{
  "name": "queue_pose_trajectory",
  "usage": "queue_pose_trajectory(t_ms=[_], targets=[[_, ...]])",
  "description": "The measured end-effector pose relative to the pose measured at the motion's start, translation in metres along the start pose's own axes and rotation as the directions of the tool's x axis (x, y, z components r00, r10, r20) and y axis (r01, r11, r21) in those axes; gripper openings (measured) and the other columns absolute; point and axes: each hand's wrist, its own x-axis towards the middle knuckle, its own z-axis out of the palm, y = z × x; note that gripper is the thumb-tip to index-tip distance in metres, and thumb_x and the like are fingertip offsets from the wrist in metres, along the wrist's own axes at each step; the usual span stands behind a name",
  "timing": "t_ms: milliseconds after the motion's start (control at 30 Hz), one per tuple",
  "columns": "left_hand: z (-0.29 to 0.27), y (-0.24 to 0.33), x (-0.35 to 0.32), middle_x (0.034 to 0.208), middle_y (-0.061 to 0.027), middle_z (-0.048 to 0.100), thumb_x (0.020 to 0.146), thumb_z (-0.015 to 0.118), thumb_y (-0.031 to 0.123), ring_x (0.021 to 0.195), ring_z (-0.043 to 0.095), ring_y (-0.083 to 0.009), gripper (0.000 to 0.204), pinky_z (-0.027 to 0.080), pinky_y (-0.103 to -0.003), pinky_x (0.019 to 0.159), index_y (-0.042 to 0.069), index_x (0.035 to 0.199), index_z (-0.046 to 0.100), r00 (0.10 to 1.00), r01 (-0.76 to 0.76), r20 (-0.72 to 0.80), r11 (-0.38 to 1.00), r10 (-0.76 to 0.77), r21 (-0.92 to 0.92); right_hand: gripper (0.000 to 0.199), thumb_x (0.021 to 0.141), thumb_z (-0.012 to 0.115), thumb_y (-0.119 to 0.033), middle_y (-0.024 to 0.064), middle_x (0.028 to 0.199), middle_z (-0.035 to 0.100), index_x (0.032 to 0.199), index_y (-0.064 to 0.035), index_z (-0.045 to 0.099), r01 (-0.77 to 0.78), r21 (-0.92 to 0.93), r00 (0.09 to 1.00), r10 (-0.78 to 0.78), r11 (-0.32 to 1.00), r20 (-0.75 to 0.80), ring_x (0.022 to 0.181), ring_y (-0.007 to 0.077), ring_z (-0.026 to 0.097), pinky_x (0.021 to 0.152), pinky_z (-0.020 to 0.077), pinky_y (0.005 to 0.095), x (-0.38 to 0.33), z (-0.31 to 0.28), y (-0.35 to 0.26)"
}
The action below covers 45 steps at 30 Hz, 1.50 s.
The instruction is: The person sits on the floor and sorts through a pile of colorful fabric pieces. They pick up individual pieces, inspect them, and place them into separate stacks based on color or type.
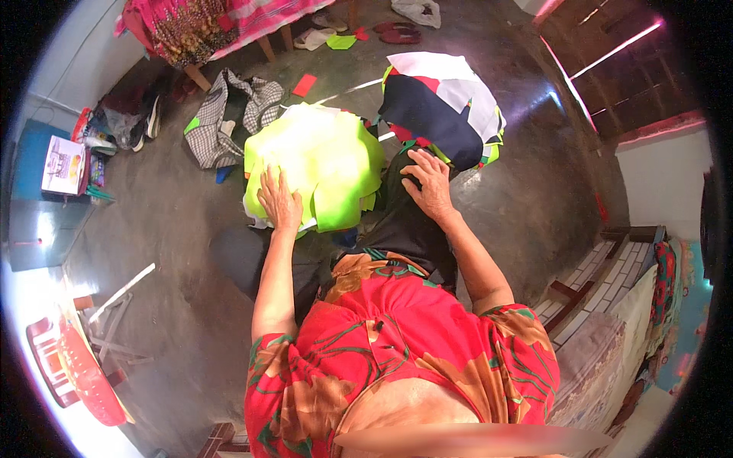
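Note:
My left hand (280, 201) lies with spread fingers on the near left side of a heap of bright yellow-green fabric pieces (328, 156). Nothing shows gripped in it. My right hand (429, 185) is over my dark-clad knee, at the near edge of a second heap of cloth pieces (435, 107). Its fingers are apart and slightly bent; whether they touch the cloth or only the knee I cannot tell. White and black pieces top that second heap, with red and yellow-green edges showing beneath. Pale strips (347, 92) stick out between the two heaps.
Behind the yellow-green heap lies a checked cloth (229, 118), with a red scrap (304, 85) on the floor beside it. Shoes (145, 126) and bags lie at the left. A pink-covered table or bed (259, 23) stands at the back, a red chair (88, 370) at the lower left.

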Motion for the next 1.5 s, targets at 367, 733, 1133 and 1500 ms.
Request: queue_pose_trajectory(t_ms=[367, 733, 1133, 1500], targets=[[0.012, 0.0, -0.008, 0.154, -0.0054, 0.019, 0.086, 0.063, 0.027, 0.143, 0.015, -0.0235, 0.066, 0.015, -0.061, 0.109, 0.013, 0.143, 0.031, 0.942, 0.012, 0.335, 1.0, -0.001, -0.028, 0.031, 0.078, 0.069, -0.019, 0.0111, 0.119, 0.058, 0.108, -0.0126, 0.06, -0.401, -0.179, 0.86, 0.303, 0.898, -0.411, 0.111, 0.031, 0.053, 0.091, 0.0412, 0.0467, 0.038, -0.022, 0.095], [0.014, -0.002, -0.007, 0.156, -0.0048, 0.013, 0.091, 0.057, 0.032, 0.144, 0.011, -0.0217, 0.066, 0.011, -0.058, 0.112, 0.014, 0.146, 0.026, 0.919, 0.023, 0.392, 1.0, -0.025, 0.009, 0.038, 0.078, 0.07, -0.042, 0.014, 0.097, 0.066, 0.101, -0.0123, 0.068, -0.645, -0.258, 0.763, 0.589, 0.719, -0.265, 0.094, 0.0312, 0.062, 0.082, 0.0483, 0.0434, 0.04, -0.027, 0.159], [-0.002, -0.016, -0.034, 0.145, -0.011, 0.035, 0.078, 0.069, 0.014, 0.133, 0.033, -0.0304, 0.046, 0.024, -0.054, 0.107, 0.01, 0.122, 0.055, 0.992, 0.116, -0.009, 0.943, -0.125, -0.31, 0.027, 0.08, 0.07, -0.033, 0.0089, 0.084, 0.067, 0.089, -0.0072, 0.067, -0.662, -0.046, 0.728, 0.628, 0.748, -0.275, 0.083, 0.0291, 0.064, 0.075, 0.0466, 0.044, 0.062, -0.049, 0.128], [-0.09, -0.057, -0.057, 0.129, -0.0128, 0.053, 0.081, 0.064, 0.013, 0.128, 0.042, -0.0315, 0.027, 0.029, -0.048, 0.107, 0.01, 0.108, 0.062, 0.895, 0.137, -0.402, 0.978, -0.191, -0.16, 0.01, 0.092, 0.061, -0.011, -0.0073, 0.077, 0.048, 0.087, -0.0107, 0.052, -0.137, 0.881, 0.932, 0.359, 0.454, -0.04, 0.073, 0.0034, 0.044, 0.067, 0.0362, 0.0199, 0.117, -0.113, 0.009]])
